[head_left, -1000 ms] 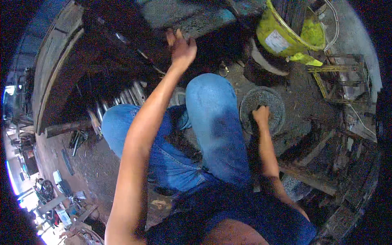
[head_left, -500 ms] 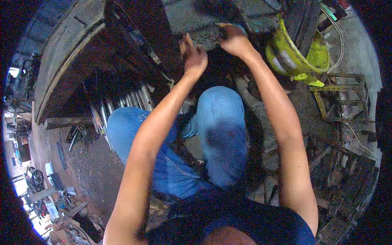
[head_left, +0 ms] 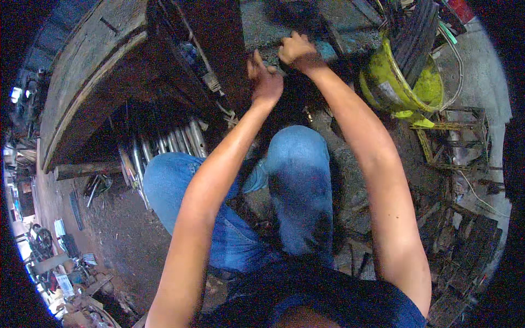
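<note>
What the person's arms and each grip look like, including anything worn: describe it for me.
The left arm and right arm show bare. A short, dark navy sleeve ends high on the right one. The left grip and right grip are ungloved; no cables show.

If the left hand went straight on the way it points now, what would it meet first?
The left hand would probably meet the grey, gritty surface just ahead, though depth is unclear and it might pass above.
</note>
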`<act>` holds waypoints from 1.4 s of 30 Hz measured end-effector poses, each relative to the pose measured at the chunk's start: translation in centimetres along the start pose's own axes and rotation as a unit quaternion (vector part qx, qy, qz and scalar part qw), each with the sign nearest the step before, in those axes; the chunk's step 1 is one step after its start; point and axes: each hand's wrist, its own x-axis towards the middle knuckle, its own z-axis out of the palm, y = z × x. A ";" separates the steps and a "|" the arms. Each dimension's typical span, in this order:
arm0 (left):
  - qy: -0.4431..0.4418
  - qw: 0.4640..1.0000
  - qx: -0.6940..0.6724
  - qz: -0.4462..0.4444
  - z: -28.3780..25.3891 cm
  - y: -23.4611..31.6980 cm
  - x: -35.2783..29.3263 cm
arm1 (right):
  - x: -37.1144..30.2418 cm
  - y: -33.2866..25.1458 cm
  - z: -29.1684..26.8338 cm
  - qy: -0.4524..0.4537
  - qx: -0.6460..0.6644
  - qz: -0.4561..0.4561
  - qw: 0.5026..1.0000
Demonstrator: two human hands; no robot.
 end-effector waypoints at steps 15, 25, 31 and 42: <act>-0.043 0.990 -0.076 -0.113 -0.9 0.6 0.4 | -2.2 -1.9 -2.9 -0.110 -0.018 -0.069 0.991; -0.096 0.975 -0.091 -0.181 -2.4 2.2 0.6 | -1.4 0.2 -2.1 -0.145 0.030 -0.129 0.981; -0.089 0.978 -0.113 -0.151 -2.3 1.7 0.5 | -2.0 -0.2 -2.9 -0.112 0.036 -0.108 0.987; -0.067 0.986 -0.105 -0.108 -1.6 0.7 0.7 | -1.4 4.8 -2.1 0.051 0.194 0.063 0.978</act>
